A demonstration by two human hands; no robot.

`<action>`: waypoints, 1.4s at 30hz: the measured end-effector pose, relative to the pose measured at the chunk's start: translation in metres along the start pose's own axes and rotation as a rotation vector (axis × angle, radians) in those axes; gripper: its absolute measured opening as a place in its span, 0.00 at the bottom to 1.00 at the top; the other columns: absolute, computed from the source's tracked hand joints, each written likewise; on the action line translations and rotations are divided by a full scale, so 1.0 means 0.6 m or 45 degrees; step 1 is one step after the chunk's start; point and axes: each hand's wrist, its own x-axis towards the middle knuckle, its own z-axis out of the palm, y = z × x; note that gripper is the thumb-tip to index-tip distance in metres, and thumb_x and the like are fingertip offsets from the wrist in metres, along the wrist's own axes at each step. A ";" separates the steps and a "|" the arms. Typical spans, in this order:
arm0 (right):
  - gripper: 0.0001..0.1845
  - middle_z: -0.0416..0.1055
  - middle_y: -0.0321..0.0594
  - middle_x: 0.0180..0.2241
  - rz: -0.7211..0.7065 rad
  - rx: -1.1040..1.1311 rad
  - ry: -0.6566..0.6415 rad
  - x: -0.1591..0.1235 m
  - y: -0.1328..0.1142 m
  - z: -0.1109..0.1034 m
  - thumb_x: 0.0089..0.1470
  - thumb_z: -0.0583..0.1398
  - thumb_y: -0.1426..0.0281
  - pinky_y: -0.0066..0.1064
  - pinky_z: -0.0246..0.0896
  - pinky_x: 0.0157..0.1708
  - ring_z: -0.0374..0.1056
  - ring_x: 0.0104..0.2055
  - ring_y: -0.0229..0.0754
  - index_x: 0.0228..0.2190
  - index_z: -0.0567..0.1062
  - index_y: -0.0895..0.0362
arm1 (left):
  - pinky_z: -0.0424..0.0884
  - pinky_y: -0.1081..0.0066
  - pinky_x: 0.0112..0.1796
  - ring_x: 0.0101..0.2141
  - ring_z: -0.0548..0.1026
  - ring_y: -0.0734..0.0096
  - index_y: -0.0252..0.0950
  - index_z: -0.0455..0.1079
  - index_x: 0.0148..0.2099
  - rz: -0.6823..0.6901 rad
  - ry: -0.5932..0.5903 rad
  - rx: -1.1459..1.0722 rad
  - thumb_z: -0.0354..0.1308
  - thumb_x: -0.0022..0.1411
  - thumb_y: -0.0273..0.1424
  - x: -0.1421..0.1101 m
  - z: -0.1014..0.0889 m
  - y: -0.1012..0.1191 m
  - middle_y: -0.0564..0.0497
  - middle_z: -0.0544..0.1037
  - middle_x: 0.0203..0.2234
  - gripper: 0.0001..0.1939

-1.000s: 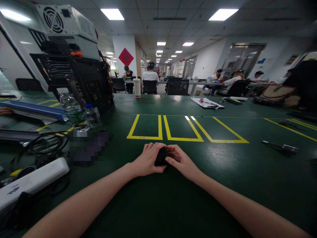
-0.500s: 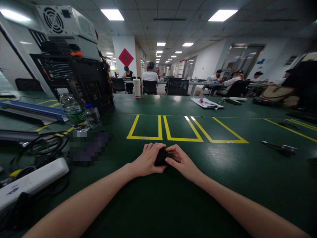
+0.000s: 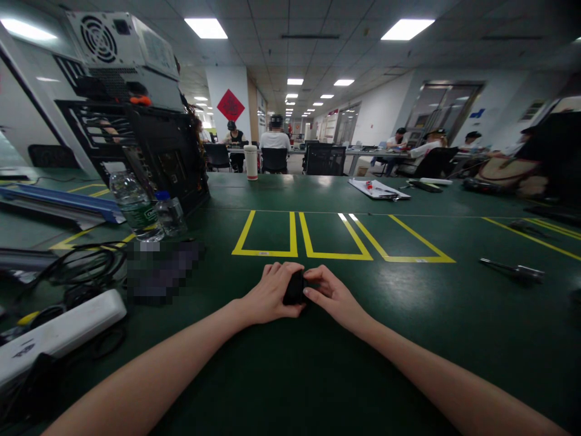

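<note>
While both forearms are reaching in from the lower corners of the frame, we are holding a compact black object [image 3: 294, 288] just below the centre, low over the green tabletop [image 3: 290, 369]. Our left hand [image 3: 271, 294] is closing around its left side, fingers arching over the top and thumb lying along the near edge. Our right hand [image 3: 334, 298] is bending its fingers and thumb toward the right side, the tips meeting the edge; we cannot tell whether they are pinching it or merely steadying it. The object is looking dark and matt, its outline partly hidden by our fingers, and its underside is not showing. Just above our hands, flat strips of yellow tape [image 3: 265, 253] are forming angular outlines on the smooth, softly shining surface. At mid-left, a ribbed clear plastic bottle [image 3: 135, 203] is standing beside a smaller blue-capped bottle [image 3: 170, 215], while a glossy white power strip [image 3: 63, 324] is lying among loose black cables at lower left. Toward the right edge, a slender tool [image 3: 512, 269] is catching light along its metal shaft.
</note>
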 end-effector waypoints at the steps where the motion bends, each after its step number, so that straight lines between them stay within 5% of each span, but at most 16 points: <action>1: 0.10 0.63 0.37 0.39 0.021 0.007 -0.011 0.000 -0.002 0.000 0.50 0.56 0.69 0.36 0.62 0.42 0.62 0.44 0.41 0.37 0.64 0.54 | 0.57 0.63 0.42 0.39 0.63 0.62 0.39 0.48 0.53 -0.002 0.001 -0.004 0.58 0.49 0.36 0.000 0.000 0.000 0.48 0.63 0.44 0.31; 6: 0.15 0.62 0.39 0.44 0.125 0.009 -0.036 -0.001 -0.008 -0.001 0.50 0.56 0.69 0.39 0.61 0.43 0.62 0.46 0.43 0.42 0.61 0.53 | 0.57 0.63 0.43 0.40 0.63 0.62 0.40 0.47 0.53 -0.003 -0.016 -0.030 0.57 0.50 0.36 -0.001 -0.004 0.001 0.48 0.63 0.44 0.31; 42: 0.10 0.64 0.37 0.40 0.079 0.021 -0.054 -0.002 -0.007 0.001 0.52 0.54 0.67 0.38 0.62 0.41 0.64 0.43 0.42 0.38 0.63 0.53 | 0.57 0.63 0.42 0.40 0.63 0.62 0.40 0.47 0.53 0.003 -0.018 -0.027 0.57 0.50 0.36 -0.001 -0.005 0.000 0.48 0.62 0.44 0.31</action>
